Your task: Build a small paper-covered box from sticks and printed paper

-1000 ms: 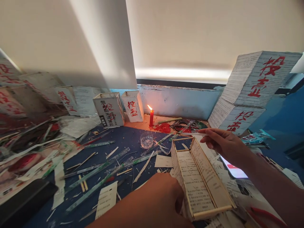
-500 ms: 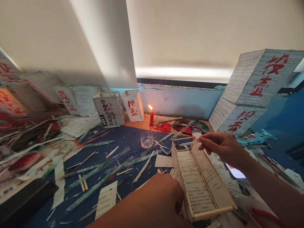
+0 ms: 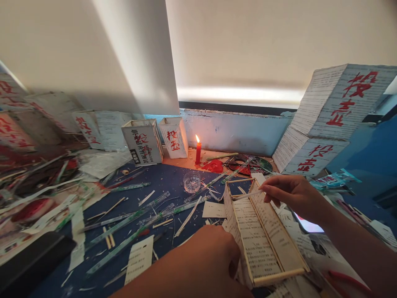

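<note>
Nearest, the left hand (image 3: 218, 244) is curled beside the left wall of the open paper box (image 3: 260, 248); its fingertips are hidden, so how far its grip is closed, and on what, I cannot tell. The box lies at a slant on the cluttered counter (image 3: 169, 176), open side up, with pale sticks along its edges and printed paper for walls and floor. A small pale scrap shows at its far end.

The right hand (image 3: 287, 192) is over the right wall near that end, its grip pinched closed on a thin white strip (image 3: 248, 194) between thumb and fingers. The strip reaches across the box's far part toward the left wall; whether its tip touches is too fine to tell. Below the right forearm is a phone (image 3: 308, 224) with its screen lit.

Farther off, a clear round cup (image 3: 192, 182) stands on the counter; what it holds is unclear. Behind it burns a red candle (image 3: 198, 154), upright, with red wax (image 3: 213, 166) beside it. To the candle's left stand a grey box (image 3: 145, 145) and a narrower white box (image 3: 173, 138), both open-topped, their insides mostly hidden. On the right, one lettered box (image 3: 344, 101) sits on another.
</note>
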`<control>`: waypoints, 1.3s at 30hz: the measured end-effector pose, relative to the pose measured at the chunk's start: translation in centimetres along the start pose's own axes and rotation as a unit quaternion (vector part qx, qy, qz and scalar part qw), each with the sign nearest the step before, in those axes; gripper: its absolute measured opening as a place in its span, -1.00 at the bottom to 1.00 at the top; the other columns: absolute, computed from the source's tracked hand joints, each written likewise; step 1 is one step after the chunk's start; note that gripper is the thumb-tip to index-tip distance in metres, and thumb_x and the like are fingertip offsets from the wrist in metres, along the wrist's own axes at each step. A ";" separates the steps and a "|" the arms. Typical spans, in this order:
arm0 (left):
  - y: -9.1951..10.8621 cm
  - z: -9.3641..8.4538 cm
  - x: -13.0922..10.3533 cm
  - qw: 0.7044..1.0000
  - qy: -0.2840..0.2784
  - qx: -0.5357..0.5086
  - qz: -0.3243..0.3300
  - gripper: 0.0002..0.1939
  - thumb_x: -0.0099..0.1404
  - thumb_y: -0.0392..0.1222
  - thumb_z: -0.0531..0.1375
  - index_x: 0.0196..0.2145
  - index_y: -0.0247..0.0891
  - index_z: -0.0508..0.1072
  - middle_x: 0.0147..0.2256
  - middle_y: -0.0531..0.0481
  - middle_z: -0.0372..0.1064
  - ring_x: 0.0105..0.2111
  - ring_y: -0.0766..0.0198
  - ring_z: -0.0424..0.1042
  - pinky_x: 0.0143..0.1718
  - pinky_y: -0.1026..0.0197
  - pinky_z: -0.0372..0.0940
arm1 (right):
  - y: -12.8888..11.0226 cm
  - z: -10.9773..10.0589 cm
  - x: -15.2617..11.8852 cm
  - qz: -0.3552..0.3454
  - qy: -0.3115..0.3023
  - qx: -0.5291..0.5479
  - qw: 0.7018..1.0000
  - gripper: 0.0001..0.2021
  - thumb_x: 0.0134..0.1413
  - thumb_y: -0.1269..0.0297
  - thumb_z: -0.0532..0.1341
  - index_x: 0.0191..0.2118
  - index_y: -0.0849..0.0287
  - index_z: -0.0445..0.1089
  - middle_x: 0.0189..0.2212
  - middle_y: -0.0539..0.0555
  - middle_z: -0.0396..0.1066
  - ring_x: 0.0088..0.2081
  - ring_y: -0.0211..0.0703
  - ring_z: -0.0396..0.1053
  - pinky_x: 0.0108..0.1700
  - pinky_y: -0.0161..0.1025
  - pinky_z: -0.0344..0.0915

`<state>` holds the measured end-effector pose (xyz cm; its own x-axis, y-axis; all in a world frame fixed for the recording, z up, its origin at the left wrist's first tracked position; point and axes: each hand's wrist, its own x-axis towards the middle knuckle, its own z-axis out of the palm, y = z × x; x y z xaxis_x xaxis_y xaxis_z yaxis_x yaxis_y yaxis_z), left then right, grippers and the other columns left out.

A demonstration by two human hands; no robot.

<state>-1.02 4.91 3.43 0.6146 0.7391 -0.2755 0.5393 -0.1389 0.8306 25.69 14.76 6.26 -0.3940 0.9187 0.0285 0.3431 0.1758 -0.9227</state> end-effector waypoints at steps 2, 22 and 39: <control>0.0 -0.1 0.0 1.000 0.006 0.004 0.010 -0.76 0.11 0.04 0.41 -0.54 -0.12 0.56 -0.61 0.14 0.30 -0.46 0.26 0.36 -0.36 0.24 0.25 | 0.1 0.1 0.2 -0.008 0.024 -0.005 1.000 -0.73 0.17 -0.04 0.39 -0.26 0.06 0.64 -0.46 0.03 0.60 -0.49 -0.26 0.39 -0.42 -0.31 0.36; 0.1 0.2 -0.1 0.997 -0.019 -0.021 -0.074 -0.66 0.05 0.09 0.45 -0.22 -0.07 0.68 -0.43 0.09 0.46 -0.46 0.26 0.38 -0.45 0.25 0.21 | 0.1 -0.3 -1.1 0.023 -0.041 -0.015 0.999 -0.71 0.12 -0.06 0.40 -0.31 0.07 0.63 -0.58 0.02 0.54 -0.57 -0.25 0.37 -0.54 -0.31 0.29; 0.2 0.6 0.4 0.999 0.026 0.031 -0.026 -0.66 0.01 0.04 0.45 -0.21 0.01 0.70 -0.54 0.17 0.41 -0.60 0.37 0.26 -0.51 0.28 0.20 | -0.5 0.3 -0.2 -0.009 0.028 -0.061 0.998 -0.68 0.19 -0.10 0.35 -0.31 0.07 0.61 -0.50 0.02 0.55 -0.51 -0.25 0.36 -0.44 -0.29 0.32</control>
<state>-0.33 4.74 3.15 0.5543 0.7798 -0.2909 0.6057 -0.1383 0.7836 25.29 14.41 6.60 -0.3548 0.9324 0.0690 0.4381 0.2309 -0.8688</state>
